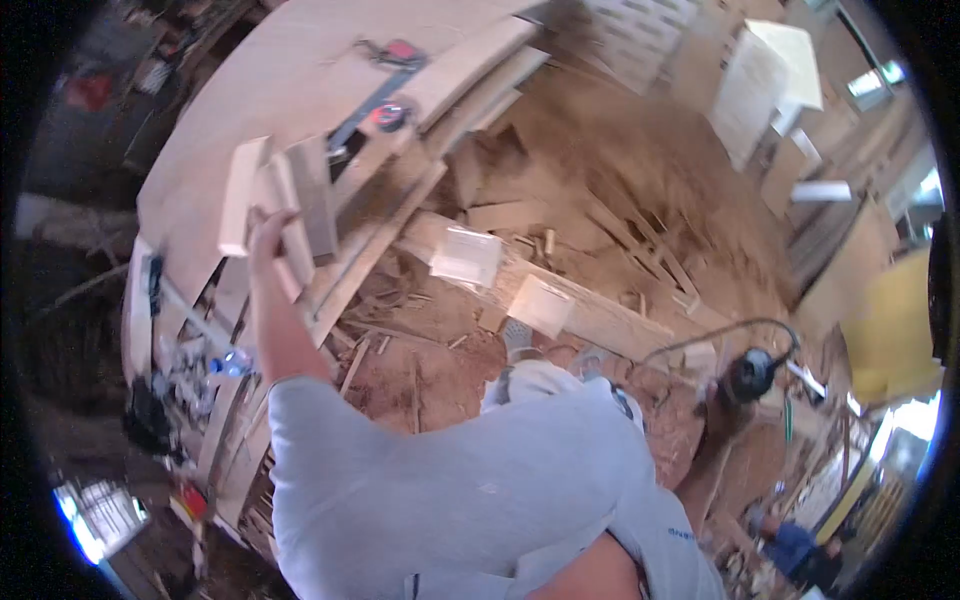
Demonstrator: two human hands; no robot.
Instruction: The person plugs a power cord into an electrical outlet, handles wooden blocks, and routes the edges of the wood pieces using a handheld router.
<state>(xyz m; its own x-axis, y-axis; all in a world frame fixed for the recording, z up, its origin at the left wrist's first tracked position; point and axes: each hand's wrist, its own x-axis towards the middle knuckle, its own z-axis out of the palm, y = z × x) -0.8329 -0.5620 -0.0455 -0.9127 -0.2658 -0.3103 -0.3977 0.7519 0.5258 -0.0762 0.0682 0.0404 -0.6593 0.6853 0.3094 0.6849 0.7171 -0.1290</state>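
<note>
My left hand (268, 232) reaches out over the workbench (235, 105) at the upper left. Its fingers are closed on a pale wooden block (241, 200), one of several short pieces standing side by side. Right beside them is a greyish wooden piece (314, 195). My right hand is not visible; bare skin of an arm shows at the bottom edge, below the grey shirt. Beyond the blocks, a tape measure (389, 116) and a dark metal square (365, 118) rest on the bench.
Stacked boards (470, 85) line the bench edge. Two pale square pieces (466, 257) lie on a plank over the scrap-strewn floor. A black corded power tool (752, 376) is at the right, near a yellow object (890, 330). Another person (800, 550) appears at the lower right.
</note>
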